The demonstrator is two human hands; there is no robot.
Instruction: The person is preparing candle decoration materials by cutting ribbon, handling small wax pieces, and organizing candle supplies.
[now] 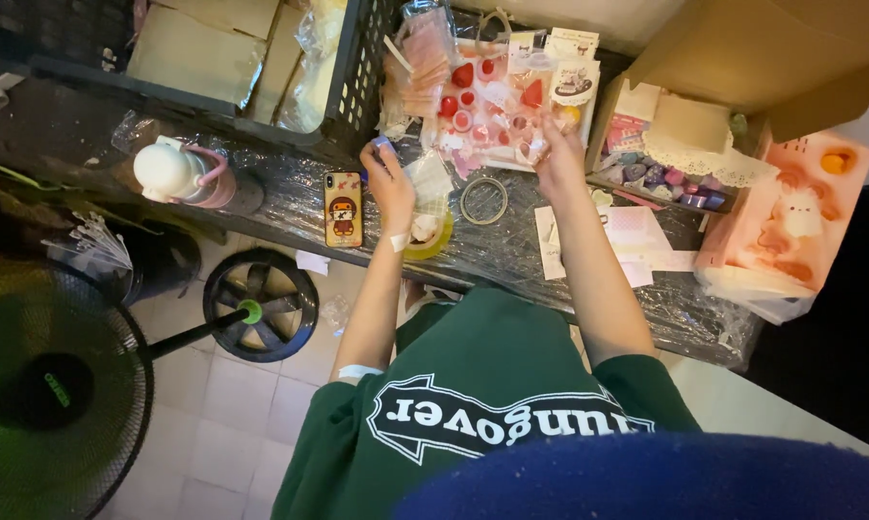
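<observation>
My left hand (pixel 388 185) is raised over the black plastic-wrapped table (pixel 290 197) and pinches a small blue-purple item (pixel 384 144) between its fingertips. A roll of yellowish tape (pixel 427 234) lies just under its wrist, and a phone (pixel 343 208) in a cartoon case lies to its left. My right hand (pixel 554 154) holds a small clear, pinkish piece (pixel 531 150) at the edge of a white tray (pixel 473 159) filled with several red and pink trinkets. A clear tape ring (pixel 483 200) lies between the two hands.
A white bottle with a pink handle (pixel 179 173) stands at the left. Behind it is a black crate (pixel 352 87) of cardboard. An open cardboard box (pixel 685 144) of small items and a pink box (pixel 791 217) sit at the right. A fan (pixel 59 385) stands on the floor.
</observation>
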